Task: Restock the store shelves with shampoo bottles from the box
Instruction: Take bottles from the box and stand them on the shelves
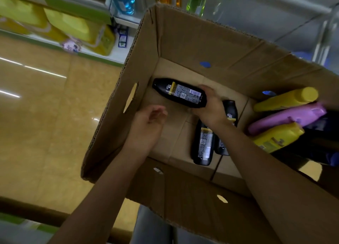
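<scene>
Left hand: the left hand (148, 121) is just inside the box (113, 126), near its left wall. Its fingers (161, 112) are loose and a bit curled, and they hold nothing.
Right hand: the right hand (211, 106) grips a black bottle (180, 93) by its wide end. The fingers are wrapped round it. The narrow end points at the left wall of the box.
Where the bottle is: it looks lifted a little off the box floor, but I cannot tell for sure.
Slip: I think the bottle could slip, as only one hand holds it, at one end. The smooth side may slide out and drop back in the box.
Bump: the bottle could knock the tall left wall on the way out if it is not lifted high.
More bottles: two black bottles (202, 144) lie on the box floor, under the right arm. The arm could nudge them.
Pile: at the right edge of the box, a yellow bottle (286, 99), a purple bottle (288, 117) and one more yellow one (277, 137) are stacked. They lean on each other and might roll.
Shelf: the shelf (102, 55) past the far left corner holds yellow packs (67, 24). Blue and green bottles stand further off, too blurred to tell more.
</scene>
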Action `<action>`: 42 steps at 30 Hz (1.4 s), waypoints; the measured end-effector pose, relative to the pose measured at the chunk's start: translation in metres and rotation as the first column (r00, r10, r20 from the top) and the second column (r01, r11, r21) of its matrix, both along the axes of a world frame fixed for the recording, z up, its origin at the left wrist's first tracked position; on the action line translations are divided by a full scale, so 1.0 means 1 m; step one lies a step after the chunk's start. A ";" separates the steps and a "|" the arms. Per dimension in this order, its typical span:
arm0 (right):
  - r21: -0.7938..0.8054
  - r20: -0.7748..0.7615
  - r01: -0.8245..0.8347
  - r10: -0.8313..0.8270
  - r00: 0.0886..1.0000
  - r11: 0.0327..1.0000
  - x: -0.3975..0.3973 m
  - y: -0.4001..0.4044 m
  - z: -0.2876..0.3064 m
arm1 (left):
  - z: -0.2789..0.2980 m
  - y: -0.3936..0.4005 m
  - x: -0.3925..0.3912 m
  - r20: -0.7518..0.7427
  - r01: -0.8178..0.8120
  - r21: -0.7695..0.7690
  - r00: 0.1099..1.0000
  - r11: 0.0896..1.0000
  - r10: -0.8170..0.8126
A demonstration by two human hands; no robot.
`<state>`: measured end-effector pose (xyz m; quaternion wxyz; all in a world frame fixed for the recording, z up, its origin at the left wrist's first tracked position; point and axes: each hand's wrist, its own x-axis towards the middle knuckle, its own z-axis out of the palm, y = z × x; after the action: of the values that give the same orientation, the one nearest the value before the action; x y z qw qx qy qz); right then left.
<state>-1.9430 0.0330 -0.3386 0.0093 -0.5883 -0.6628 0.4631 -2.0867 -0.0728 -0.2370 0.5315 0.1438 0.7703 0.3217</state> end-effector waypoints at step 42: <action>0.435 -0.410 0.206 -0.011 0.912 0.876 0.045 -0.100 0.385 | 0.303 -0.009 0.042 0.231 -0.148 0.550 0.973 0.822 0.020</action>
<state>-1.8982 -0.0667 0.0468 0.3112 -0.4996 -0.7045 0.3964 -2.0445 -0.0815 0.0658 0.5308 0.2242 0.5845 0.5712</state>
